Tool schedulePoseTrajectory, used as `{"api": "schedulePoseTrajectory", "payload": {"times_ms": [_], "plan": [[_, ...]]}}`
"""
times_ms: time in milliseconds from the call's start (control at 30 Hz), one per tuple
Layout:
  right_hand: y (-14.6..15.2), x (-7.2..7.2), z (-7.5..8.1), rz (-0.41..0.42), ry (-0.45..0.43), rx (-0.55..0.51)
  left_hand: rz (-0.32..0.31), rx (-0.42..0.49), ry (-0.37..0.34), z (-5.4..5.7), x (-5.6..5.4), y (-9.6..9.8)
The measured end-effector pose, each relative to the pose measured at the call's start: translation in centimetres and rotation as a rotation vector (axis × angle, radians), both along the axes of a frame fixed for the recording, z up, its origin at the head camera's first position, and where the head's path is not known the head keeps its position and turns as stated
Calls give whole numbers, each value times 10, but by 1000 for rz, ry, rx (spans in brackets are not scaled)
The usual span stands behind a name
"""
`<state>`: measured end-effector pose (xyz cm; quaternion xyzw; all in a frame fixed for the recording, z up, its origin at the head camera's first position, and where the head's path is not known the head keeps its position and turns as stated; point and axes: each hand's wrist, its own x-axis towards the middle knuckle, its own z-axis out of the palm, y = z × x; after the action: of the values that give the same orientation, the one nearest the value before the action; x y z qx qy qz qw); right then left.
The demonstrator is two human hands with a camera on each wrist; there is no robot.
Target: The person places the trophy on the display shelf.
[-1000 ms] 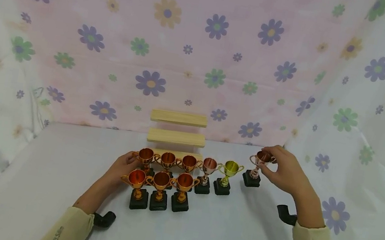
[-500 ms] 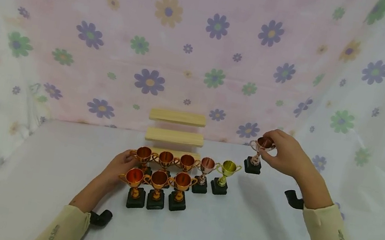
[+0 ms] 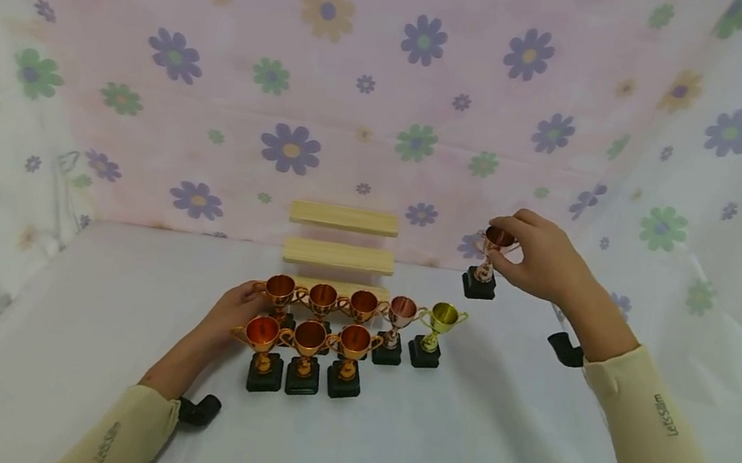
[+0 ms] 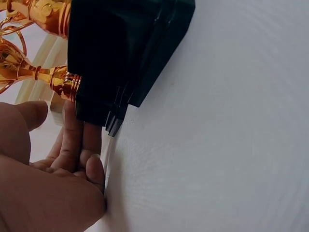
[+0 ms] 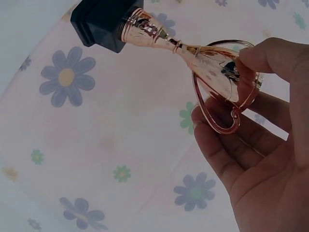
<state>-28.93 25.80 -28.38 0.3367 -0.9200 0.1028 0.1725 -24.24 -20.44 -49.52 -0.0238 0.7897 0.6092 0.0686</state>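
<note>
My right hand (image 3: 544, 261) pinches a small rose-gold trophy cup (image 3: 485, 270) by its bowl, with the black base hanging above the table. In the right wrist view the thumb lies on the bowl (image 5: 212, 67) and the other fingers sit behind it, by a handle. My left hand (image 3: 228, 316) rests on the table at the left end of the back row, beside an orange-gold trophy (image 3: 280, 288). Its fingers (image 4: 72, 140) reach behind that trophy's black base (image 4: 96, 104), and the thumb stands apart from it. The trophies partly hide these fingers in the head view.
Three orange-gold trophies (image 3: 308, 339) form a front row. Behind them stand more orange-gold ones, then a rose-gold trophy (image 3: 400, 313) and a yellow-gold trophy (image 3: 442, 320). A stepped wooden stand (image 3: 339, 256) is behind these. Flowered cloth (image 3: 375, 111) hangs at the back and sides.
My right hand has lifted the rose-gold trophy up and slightly left, away from the table toward the back. The left hand stays beside the back row.
</note>
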Motion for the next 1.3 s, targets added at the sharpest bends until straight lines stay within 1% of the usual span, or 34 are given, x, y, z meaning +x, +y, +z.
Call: {"api": "schedulePoseTrajectory", "payload": {"times_ms": [133,233,333,500,700,833,967,1100,1300], "plan": [[-7,-8,9,12,-22,-43,29,-30,1,0,-1,1],[-12,-14,13,6,-25,-77,42,-46,-6,-1,-2,2],[-18,-21,18,4,-22,-88,51,-39,-13,-3,-3,2],[-33,-30,28,25,-21,-67,60,-17,-16,-4,-5,4],[-55,-36,40,15,-63,-11,62,-13,-29,-4,-7,3],[-70,-39,46,12,-73,12,67,-8,-28,-6,-8,3],[-85,-42,51,12,-88,10,73,-9,-29,-8,-9,3],[-101,-48,54,9,-104,1,78,-18,-39,-8,-10,2],[-120,-57,57,27,-113,-28,73,-22,-34,-7,-6,4]]}}
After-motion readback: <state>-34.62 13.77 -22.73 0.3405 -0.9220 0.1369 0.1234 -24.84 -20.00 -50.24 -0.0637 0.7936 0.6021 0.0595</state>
